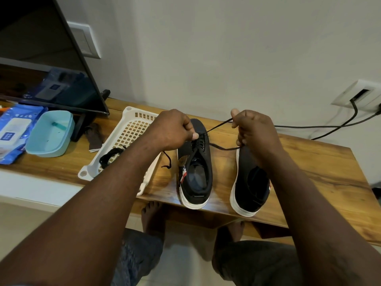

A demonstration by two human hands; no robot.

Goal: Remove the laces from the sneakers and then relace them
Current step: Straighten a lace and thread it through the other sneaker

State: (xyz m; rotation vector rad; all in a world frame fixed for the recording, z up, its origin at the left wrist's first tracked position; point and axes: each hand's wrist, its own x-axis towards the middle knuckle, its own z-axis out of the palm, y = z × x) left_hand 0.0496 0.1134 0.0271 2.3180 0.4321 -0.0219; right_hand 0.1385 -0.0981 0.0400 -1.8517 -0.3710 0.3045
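On bench [309,162], left sneaker [195,172] half laced. My left grip [173,129] pinched lace [219,125] at eyelets to steady it; right grip [253,131], 3 o'clock, pinched same lace taut for threading. Spare lace [111,156] in basket [127,137], 9 o'clock.

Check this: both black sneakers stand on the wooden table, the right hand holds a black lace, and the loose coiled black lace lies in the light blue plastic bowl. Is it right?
One thing is wrong. In the head view the loose coiled black lace lies in the white plastic lattice basket, not in the light blue plastic bowl. The rest is right.
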